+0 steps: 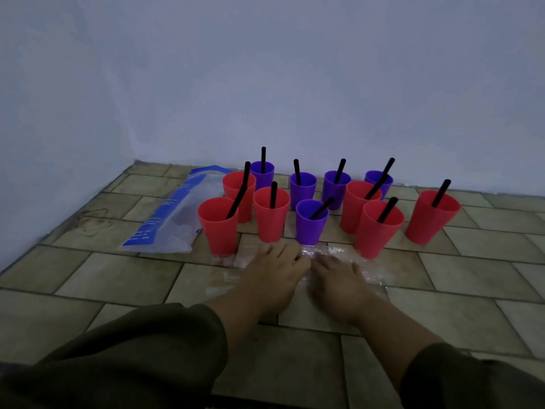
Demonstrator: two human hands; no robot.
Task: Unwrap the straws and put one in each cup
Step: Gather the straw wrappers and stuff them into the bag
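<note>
Several red cups point(218, 228) and purple cups point(311, 222) stand in a cluster on the tiled floor near the wall. Every cup holds one black straw point(441, 193) leaning against its rim. Just in front of the cups lie crumpled clear straw wrappers point(373, 271). My left hand point(274, 268) and my right hand point(339, 278) rest flat, palms down, side by side on these wrappers, fingers stretched toward the cups. Neither hand grips anything that I can see. The fingertips lie just short of the front purple cup.
A blue and white plastic bag point(174, 216) lies flat on the floor to the left of the cups. A pale wall point(295, 84) rises right behind the cups and along the left. Dark sleeves cover both my forearms at the bottom.
</note>
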